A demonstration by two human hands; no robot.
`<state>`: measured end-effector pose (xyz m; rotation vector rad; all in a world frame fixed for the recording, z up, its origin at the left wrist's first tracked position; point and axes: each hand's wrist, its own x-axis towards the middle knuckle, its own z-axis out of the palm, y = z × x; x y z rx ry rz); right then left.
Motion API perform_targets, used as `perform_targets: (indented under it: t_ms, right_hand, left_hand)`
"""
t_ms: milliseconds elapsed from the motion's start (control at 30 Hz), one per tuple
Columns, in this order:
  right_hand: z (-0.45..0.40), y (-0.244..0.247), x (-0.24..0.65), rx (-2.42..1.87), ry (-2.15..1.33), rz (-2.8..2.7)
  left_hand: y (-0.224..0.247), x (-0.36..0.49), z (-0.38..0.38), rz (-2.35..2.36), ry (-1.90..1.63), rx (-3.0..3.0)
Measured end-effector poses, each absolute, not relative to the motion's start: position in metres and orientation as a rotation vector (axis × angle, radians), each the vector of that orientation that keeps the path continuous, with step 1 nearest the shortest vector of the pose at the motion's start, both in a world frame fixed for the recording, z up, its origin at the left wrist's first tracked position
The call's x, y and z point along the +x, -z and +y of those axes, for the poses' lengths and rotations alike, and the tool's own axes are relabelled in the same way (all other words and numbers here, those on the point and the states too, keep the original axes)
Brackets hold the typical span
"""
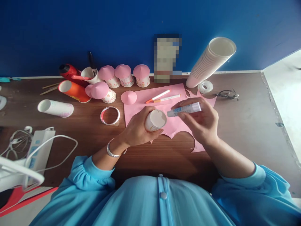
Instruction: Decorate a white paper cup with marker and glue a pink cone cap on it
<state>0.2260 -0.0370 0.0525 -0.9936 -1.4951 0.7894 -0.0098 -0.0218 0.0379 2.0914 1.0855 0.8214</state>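
My left hand is wrapped round a white paper cup, its flat base facing up toward me. In my right hand is a glue stick, held level with its narrow end toward the cup, a small gap apart. Beneath both hands lies pink paper with rounded pieces cut from its edge. A pink paper cone rests on its left corner, and two thin markers lie on it. Behind to the left stand several small cups with pink cone roofs.
A tall stack of white cups leans at the back right, near a tape roll and glasses. Leftward are a tape ring, a white cup lying down, an orange cup and a power strip with cables.
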Motion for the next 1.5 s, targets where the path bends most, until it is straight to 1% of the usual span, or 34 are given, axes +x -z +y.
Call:
perform_targets:
  t_ms: [100, 200, 300, 533, 1067, 1233, 1500]
  right_hand:
    - [-0.039, -0.059, 0.227, -0.869, -0.731, -1.62]
    - [-0.04, -0.065, 0.228, -0.707, -0.746, -1.798]
    - [-0.042, -0.067, 0.227, -0.67, -0.734, -1.883]
    - [-0.046, -0.064, 0.225, -0.717, -0.712, -1.93]
    - [-0.046, -0.065, 0.221, -0.837, -0.552, -1.882]
    - [-0.046, -0.063, 0.22, -0.921, -0.513, -1.851]
    - [-0.043, -0.064, 0.225, -1.099, -0.518, -1.744]
  left_hand:
    - [-0.038, -0.009, -0.021, 1.135, -0.804, 2.117]
    - [-0.039, -0.009, -0.021, 1.158, -0.729, 2.137]
    - [-0.041, -0.009, -0.022, 1.174, -0.659, 2.153]
    - [-0.043, -0.008, -0.024, 1.185, -0.561, 2.263]
    - [-0.031, -0.002, -0.03, 1.126, -0.654, 2.616]
    - [-0.031, -0.002, -0.031, 1.14, -0.643, 2.715]
    - [-0.032, -0.002, -0.03, 1.159, -0.741, 2.846]
